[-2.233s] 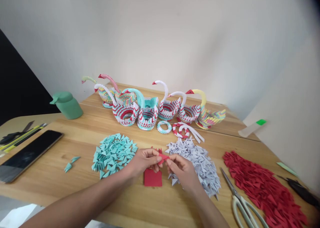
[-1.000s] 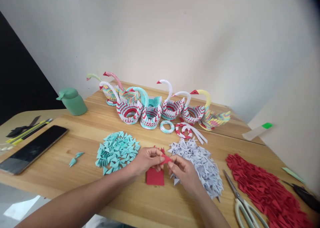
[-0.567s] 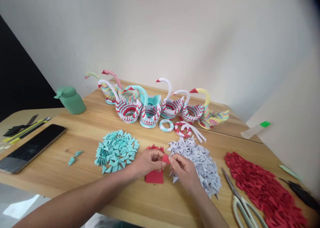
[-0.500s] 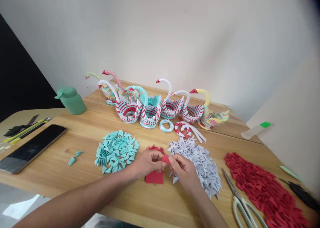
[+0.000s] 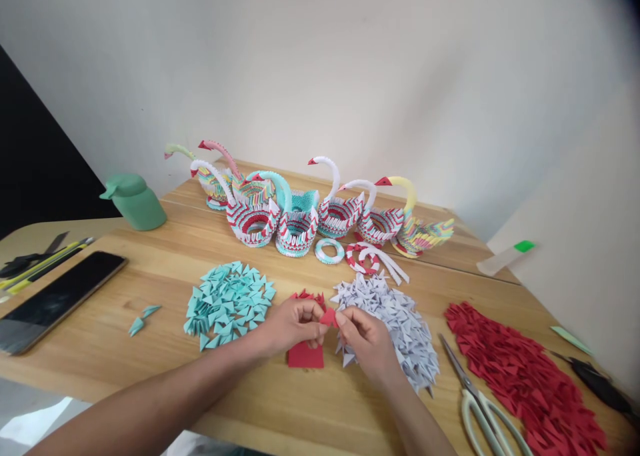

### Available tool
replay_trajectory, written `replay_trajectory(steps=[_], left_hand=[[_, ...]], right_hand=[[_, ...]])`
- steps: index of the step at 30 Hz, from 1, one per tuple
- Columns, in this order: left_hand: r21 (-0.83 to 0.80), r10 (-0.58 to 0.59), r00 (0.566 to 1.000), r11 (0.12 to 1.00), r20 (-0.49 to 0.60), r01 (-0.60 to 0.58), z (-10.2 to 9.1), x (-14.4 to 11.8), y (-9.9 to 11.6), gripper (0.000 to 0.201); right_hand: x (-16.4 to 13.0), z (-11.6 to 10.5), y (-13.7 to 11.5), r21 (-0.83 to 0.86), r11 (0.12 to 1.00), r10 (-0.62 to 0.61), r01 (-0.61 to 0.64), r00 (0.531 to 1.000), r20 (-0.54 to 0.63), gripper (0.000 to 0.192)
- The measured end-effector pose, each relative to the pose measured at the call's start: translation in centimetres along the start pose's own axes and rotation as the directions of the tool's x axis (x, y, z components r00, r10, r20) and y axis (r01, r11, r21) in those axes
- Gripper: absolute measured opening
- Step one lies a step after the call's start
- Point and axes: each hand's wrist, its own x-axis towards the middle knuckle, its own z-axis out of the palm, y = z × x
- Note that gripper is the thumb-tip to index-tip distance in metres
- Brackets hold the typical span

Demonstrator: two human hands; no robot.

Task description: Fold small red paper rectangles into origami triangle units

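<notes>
Between my two hands is a small folded piece of red paper, pinched from both sides. My left hand grips its left edge with thumb and fingers, and my right hand pinches its right edge. Below my left hand, a flat stack of red paper lies on the table. Just behind that hand are several folded red pieces, partly hidden by it. Teal folded triangles form a heap to the left. Pale lavender triangles are heaped right beside and behind my right hand.
Several paper swans stand along the back, with paper rings before them. At right lie scissors, a long red triangle heap and a black-handled tool. A phone and a green jug are at left.
The view has shifted slightly, so the table's things sit a little further left. Both hands keep hold of the red paper, whose folded shape now looks more pointed at the top.
</notes>
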Motion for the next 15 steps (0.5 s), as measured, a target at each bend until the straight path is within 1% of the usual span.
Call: replay_trajectory(steps=[4,8,11,15], left_hand=[[-0.060,-0.016,0.999,0.998,0.052,0.019,-0.14,0.01,-0.03,0.041],[-0.187,-0.070,0.992,0.978,0.103,0.088,-0.04,-0.06,-0.18,0.039],[-0.245,-0.088,0.991,0.963,0.096,0.109,0.03,-0.11,-0.30,0.038],[-0.242,-0.072,0.994,0.966,0.084,0.090,0.03,-0.14,-0.17,0.038]], right_hand=[[0.06,-0.10,0.02,-0.024,1.000,-0.018,0.018,1.000,-0.002,0.037],[-0.01,-0.12,0.15,-0.008,1.000,-0.014,0.014,1.000,-0.008,0.035],[-0.05,-0.06,0.23,0.005,1.000,-0.013,0.013,1.000,-0.008,0.034],[-0.04,-0.03,0.22,0.010,1.000,-0.011,0.011,1.000,-0.006,0.036]])
